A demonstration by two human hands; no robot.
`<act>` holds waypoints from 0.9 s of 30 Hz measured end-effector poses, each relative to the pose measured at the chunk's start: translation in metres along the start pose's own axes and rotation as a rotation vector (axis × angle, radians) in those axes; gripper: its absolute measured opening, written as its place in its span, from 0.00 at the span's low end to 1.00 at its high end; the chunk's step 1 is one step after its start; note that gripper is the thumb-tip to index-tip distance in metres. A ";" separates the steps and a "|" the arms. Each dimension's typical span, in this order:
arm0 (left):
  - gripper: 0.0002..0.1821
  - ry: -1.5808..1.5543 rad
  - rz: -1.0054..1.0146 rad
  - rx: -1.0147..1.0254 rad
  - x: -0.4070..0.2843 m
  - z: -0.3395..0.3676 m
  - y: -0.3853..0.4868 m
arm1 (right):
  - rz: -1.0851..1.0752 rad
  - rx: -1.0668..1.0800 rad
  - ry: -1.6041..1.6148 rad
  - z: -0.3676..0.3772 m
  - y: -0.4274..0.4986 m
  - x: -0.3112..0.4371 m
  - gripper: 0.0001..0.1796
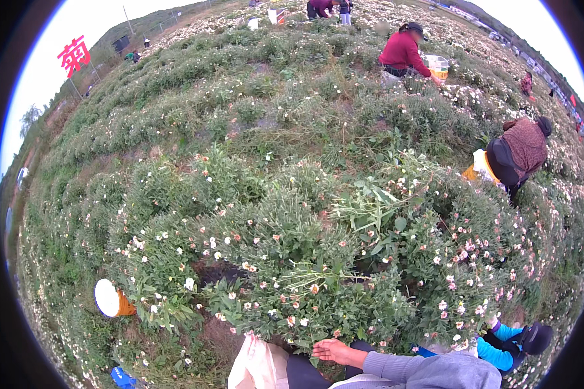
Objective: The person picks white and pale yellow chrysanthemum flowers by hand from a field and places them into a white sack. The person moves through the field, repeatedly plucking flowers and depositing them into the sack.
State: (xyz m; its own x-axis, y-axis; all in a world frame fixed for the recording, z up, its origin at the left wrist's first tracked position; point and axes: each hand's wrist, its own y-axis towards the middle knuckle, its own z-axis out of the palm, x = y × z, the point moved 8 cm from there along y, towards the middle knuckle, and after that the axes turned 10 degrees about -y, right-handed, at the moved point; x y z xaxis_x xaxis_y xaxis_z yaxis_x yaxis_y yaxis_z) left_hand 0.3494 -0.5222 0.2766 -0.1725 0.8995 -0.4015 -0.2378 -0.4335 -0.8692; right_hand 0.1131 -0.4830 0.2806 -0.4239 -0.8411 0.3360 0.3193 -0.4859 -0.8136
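My right hand (337, 351) reaches in from a grey sleeve (394, 365) at the bottom of the view. Its fingers point left, loosely extended, and I see nothing held in them. Leafy stems of a flowering chrysanthemum bush (321, 311) rise right in front of it, with white and faded pinkish blooms. A green leaf (314, 361) is just below the fingertips; whether they touch cannot be made out. To the left of the hand, a whitish cloth bag (258, 362) sits against my dark trouser leg (304, 373). My left hand is out of view.
An orange bucket with a white top (108, 297) stands at left, near a blue object (122, 377). Close on my right is a person in blue sleeves (499, 345). Others bend over the rows: one in patterned clothing (525, 146), another in dark red (401, 53) beside a white bucket (437, 65).
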 end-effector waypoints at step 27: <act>0.19 0.645 0.226 -0.691 0.113 -0.254 0.022 | -0.004 -0.056 -0.615 0.055 0.112 -0.081 0.08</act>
State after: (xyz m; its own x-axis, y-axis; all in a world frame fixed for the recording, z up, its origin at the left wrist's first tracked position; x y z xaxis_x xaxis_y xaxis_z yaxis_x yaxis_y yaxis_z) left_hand 0.5673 -0.4160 0.1384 0.4606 0.7453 -0.4821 0.3855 -0.6572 -0.6476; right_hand 0.2296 -0.4820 0.1880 0.1463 -0.8305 0.5375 0.2668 -0.4901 -0.8298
